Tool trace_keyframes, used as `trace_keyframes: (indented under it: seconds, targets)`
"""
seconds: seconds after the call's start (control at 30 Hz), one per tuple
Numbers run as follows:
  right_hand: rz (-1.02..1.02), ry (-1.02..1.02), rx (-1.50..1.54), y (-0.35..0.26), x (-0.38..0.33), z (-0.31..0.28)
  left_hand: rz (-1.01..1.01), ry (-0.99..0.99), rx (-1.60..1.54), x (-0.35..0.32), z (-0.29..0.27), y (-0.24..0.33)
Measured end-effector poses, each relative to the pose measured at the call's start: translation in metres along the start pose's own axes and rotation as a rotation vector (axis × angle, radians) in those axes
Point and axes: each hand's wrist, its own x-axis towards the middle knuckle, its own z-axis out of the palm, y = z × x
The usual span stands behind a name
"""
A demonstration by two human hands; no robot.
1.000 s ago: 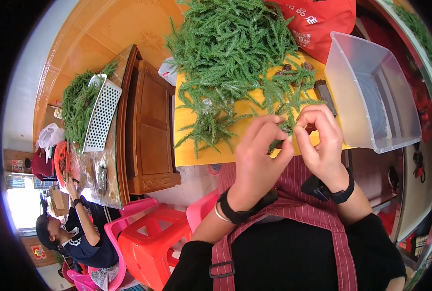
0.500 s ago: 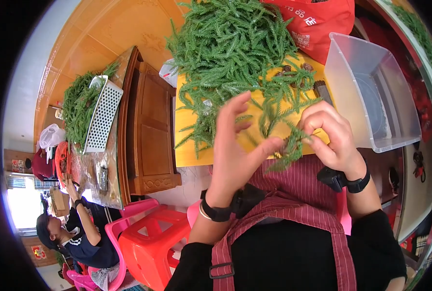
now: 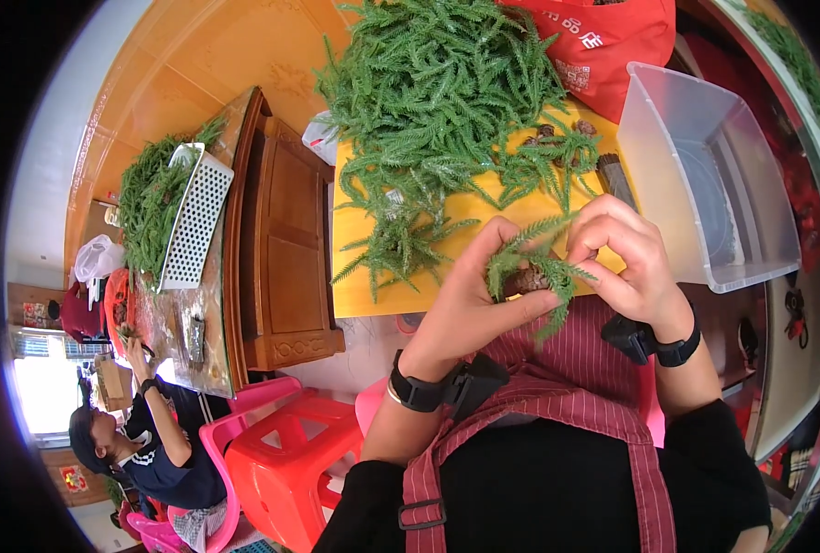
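Note:
A small green pine sprig [image 3: 558, 293] with a brown pine cone [image 3: 526, 278] at its middle is held over the near edge of the yellow table. My left hand [image 3: 465, 313] is closed round it, thumb on the near side. At the sprig's right side, my right hand [image 3: 638, 263] has its fingers curled in a pinch; whatever lies between the tips is too small to make out. A big heap of green pine sprigs [image 3: 438, 101] covers the far part of the table, and a smaller cluster of sprigs [image 3: 396, 249] lies left of my hands.
Loose pine cones [image 3: 544, 132] and a bundle of dark thin sticks [image 3: 616, 180] lie beyond my right hand. A clear plastic box [image 3: 696, 175] and a red bag [image 3: 603, 55] stand to the right. Leftward are a red stool [image 3: 286, 470] and a person [image 3: 170, 442] at another table.
My left hand has moved right and nearer, from spread fingers to a grip on the sprig and cone. My right hand stays pinched at about the same place.

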Motion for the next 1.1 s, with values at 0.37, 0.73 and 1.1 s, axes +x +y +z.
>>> trace_keyframes:
  seconds: [0.37,0.73,1.1]
  targets:
    - [0.131,0.079,0.056,-0.005,-0.001,0.003,0.285,0.107,-0.036,0.007,0.007,-0.015]
    - [0.116,0.025,0.05,-0.004,0.005,0.005,0.271,0.17,-0.007,0.007,0.012,-0.018]
    - [0.384,-0.046,0.337,-0.001,0.004,0.005,0.169,0.152,-0.304,0.01,0.009,-0.023]
